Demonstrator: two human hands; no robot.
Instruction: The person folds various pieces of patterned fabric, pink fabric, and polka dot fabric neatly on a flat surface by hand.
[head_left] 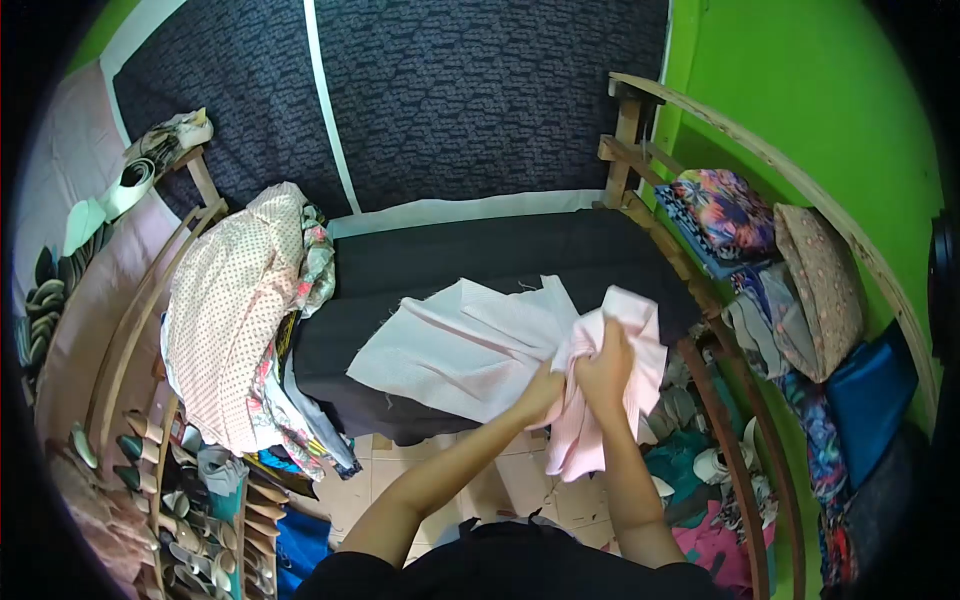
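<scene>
A pale pink cloth (450, 345) with frayed edges lies partly spread over a black-covered table (430, 250). Its right end is bunched up between my hands. My left hand (545, 390) is closed on the gathered part near the middle of the cloth. Just to its right, my right hand (605, 375) grips the crumpled end, which hangs past the table's front edge. The fingers of both hands are partly hidden by the folds.
Piled fabrics with a dotted cloth (235, 310) cover the table's left end. Folded fabrics (725, 215) sit on the wooden rack at right. Shoe shapes (200, 540) fill a shelf at lower left. Scraps (690, 460) lie below at right.
</scene>
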